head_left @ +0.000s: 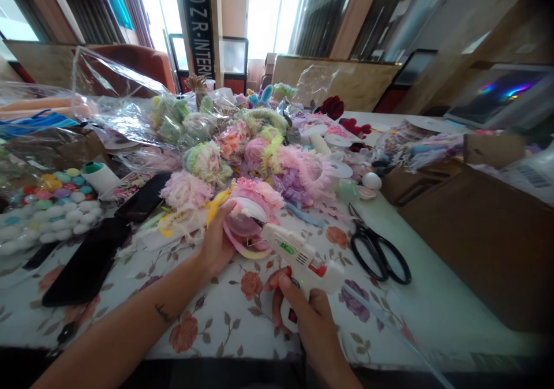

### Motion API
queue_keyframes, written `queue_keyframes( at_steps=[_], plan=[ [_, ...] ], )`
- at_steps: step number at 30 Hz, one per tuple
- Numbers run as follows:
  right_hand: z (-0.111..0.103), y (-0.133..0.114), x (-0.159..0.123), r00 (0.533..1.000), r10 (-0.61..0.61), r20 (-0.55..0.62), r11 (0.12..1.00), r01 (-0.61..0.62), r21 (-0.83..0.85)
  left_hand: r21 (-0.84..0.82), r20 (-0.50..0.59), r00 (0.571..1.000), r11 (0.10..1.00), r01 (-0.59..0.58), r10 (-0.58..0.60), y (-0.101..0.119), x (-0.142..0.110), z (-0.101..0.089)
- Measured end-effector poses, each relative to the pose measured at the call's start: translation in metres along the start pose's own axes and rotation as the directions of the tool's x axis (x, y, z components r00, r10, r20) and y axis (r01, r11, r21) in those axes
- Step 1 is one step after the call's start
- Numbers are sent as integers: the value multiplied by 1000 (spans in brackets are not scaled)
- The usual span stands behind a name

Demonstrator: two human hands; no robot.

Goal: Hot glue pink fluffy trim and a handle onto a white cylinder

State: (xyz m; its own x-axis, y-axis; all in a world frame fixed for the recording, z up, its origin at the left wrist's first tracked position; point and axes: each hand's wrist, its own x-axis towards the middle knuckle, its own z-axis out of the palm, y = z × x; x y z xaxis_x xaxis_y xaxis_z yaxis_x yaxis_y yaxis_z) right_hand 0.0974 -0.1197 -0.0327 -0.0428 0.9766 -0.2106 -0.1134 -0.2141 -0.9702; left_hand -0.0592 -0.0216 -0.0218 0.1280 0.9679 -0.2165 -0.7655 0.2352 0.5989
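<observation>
My left hand (217, 238) grips a pink headband (242, 247) trimmed with a ruffle of pink lace (258, 194). Wrapped around the handle of a white hot glue gun (298, 250) is my right hand (305, 311). The gun's dark nozzle points left and sits close to the headband's inner side; whether it touches cannot be made out. A long clear glue stick (389, 322) trails from the back of the gun toward the lower right. Just beyond my hands lies a heap of pastel lace and ribbon trims (298, 169).
Black-handled scissors (376, 253) lie right of the glue gun. A brown cardboard box (476, 233) stands at the right. On the left are a black phone (86, 262), bags of white pompoms (64, 221) and a thread spool (101, 180). Clear plastic wrapping (116, 106) is piled behind.
</observation>
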Motion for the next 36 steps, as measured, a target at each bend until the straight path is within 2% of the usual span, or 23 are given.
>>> queue_keyframes(
  at_steps=[36],
  plan=[
    [0, -2, 0, 1000, 8, -5, 1000, -8, 9, 37, -38, 999, 999, -19, 20, 0, 0, 0]
  ],
)
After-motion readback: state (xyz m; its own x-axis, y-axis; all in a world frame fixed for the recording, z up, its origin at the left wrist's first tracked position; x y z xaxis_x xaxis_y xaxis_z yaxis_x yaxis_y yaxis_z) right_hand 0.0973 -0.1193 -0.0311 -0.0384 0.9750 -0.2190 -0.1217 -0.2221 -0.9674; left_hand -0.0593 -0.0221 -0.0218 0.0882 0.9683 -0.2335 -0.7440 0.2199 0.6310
